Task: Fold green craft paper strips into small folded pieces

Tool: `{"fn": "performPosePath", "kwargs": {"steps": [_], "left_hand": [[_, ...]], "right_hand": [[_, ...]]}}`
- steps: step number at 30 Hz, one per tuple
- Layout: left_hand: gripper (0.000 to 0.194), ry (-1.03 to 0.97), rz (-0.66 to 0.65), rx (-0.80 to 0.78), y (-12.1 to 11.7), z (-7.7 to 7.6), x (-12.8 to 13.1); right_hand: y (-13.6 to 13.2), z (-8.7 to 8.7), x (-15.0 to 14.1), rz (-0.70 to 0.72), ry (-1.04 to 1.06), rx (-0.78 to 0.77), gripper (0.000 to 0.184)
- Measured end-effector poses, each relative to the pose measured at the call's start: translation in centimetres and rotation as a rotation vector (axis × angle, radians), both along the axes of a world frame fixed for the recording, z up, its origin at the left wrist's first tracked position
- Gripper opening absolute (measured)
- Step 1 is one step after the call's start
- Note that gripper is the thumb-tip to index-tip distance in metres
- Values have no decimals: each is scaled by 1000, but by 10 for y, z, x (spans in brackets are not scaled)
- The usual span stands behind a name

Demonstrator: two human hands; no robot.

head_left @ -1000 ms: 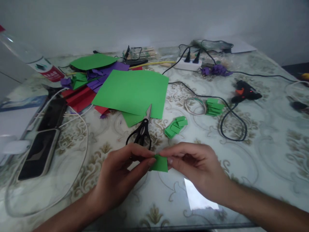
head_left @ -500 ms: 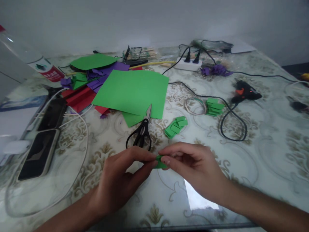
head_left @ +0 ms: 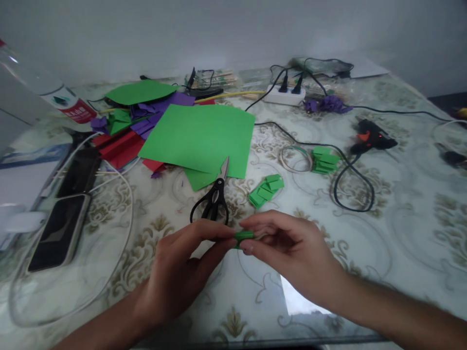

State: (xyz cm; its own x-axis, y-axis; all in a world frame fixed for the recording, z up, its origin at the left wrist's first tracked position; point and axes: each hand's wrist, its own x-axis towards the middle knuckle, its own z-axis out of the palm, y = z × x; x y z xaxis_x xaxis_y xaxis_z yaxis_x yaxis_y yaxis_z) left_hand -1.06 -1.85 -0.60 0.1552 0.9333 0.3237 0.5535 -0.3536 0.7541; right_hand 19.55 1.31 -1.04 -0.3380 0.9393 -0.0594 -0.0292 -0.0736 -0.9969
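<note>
Between my two hands is a small folded piece of green paper point(head_left: 243, 237). My left hand point(head_left: 182, 265) pinches its left end between thumb and fingers. At its right end my right hand point(head_left: 297, 250) has the thumb against the lower edge and the fingers curled around behind. Just beyond my left hand lie black-handled scissors point(head_left: 213, 200), blades pointing away over a green sheet point(head_left: 204, 138). A little pile of folded green paper pieces point(head_left: 267, 190) rests past my right hand. Another such green pile point(head_left: 324, 160) sits farther right, beside a roll of tape point(head_left: 295, 159).
Two phones lie at left, the nearer phone point(head_left: 59, 233) inside a looped white cable point(head_left: 129, 214). A bottle point(head_left: 75, 104) stands behind. Red paper point(head_left: 122, 148) and purple paper fill the back left. A power strip point(head_left: 284, 95) and a corded glue gun point(head_left: 374, 137) are at right.
The green paper between my fingers now shows a narrow folded upper edge. My right fingers have loosened and shifted slightly up from it. The other things have stayed in place.
</note>
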Motion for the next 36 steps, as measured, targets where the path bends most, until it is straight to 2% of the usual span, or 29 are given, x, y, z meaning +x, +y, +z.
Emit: {"fn": "performPosePath", "kwargs": {"steps": [5,15,20,23,36], "left_hand": [[16,32,-5,24,1,1,0],[12,-9,12,-9,1,1,2],[15,-48,-4,-100,2,2,2],[8,-43,-12,-113,3,2,3],[3,-13,1,-53,5,3,4]], "right_hand": [[-1,-2,-1,20,44,-76,14],[-1,-1,-1,-33,37,-25,14],[-1,-1,-1,-49,16,8,13],[-2,-1,-1,-55,-5,14,12],[-1,-1,0,32,40,-8,8]]}}
